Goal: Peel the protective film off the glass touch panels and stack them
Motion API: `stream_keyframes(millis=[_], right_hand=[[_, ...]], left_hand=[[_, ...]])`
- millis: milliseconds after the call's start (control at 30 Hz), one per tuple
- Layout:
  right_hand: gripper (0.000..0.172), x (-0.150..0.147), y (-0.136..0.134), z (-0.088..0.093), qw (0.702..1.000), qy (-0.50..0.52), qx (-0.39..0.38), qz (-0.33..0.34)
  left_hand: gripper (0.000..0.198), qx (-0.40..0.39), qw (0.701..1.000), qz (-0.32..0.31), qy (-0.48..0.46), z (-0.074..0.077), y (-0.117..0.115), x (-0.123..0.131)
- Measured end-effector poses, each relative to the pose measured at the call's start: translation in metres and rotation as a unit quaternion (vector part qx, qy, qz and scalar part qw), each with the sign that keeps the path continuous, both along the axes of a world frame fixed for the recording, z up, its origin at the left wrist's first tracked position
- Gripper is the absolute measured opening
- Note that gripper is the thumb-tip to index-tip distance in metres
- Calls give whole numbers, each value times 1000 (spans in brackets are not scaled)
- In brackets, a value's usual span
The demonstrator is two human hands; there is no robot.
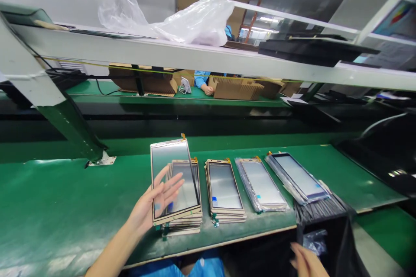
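My left hand (143, 207) holds up a gold-framed touch screen panel (173, 181) with a small orange flex tab at its top. The glass is see-through, and my fingers show behind it. Right behind and below it lies a stack of similar panels (191, 223). At the lower right, my right hand (308, 262) is over the front edge, beside a black bag-lined bin (338, 242). Its fingertips are blurred, so whether it grips anything cannot be told. Crumpled clear plastic film (315, 242) shows just beyond it, in the bin.
More panel stacks lie in a row on the green bench (97, 199): a gold-framed stack (225, 186), a plastic-wrapped one (261, 184) and a dark-framed one (299, 177). A white shelf beam (195, 58) crosses above. Another person's hand (208, 90) rests by cardboard (238, 89) opposite.
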State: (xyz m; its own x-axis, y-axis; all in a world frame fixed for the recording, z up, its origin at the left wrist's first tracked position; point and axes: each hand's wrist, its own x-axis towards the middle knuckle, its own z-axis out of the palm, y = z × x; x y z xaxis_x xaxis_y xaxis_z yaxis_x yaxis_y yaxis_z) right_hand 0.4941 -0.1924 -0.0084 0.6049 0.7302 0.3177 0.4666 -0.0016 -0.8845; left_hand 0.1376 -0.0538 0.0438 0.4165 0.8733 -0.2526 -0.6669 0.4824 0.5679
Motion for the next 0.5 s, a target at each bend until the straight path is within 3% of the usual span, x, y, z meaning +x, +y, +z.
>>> stream_keyframes(millis=[67,133,200,300,500], right_hand=[[28,-36,8,3,998,15,-14,64],[22,-81,30,15,977,53,-28,204],[13,-121,53,30,953,48,-13,298],[6,-151,71,44,944,33,21,327],[15,-147,70,37,936,-59,27,347]], left_hand=[[55,18,1000,7,2,1,-8,5],[52,30,999,20,12,2,-16,9],[50,36,998,39,22,3,-23,11],[50,47,997,61,29,6,-32,9],[51,61,996,61,33,12,-41,7]])
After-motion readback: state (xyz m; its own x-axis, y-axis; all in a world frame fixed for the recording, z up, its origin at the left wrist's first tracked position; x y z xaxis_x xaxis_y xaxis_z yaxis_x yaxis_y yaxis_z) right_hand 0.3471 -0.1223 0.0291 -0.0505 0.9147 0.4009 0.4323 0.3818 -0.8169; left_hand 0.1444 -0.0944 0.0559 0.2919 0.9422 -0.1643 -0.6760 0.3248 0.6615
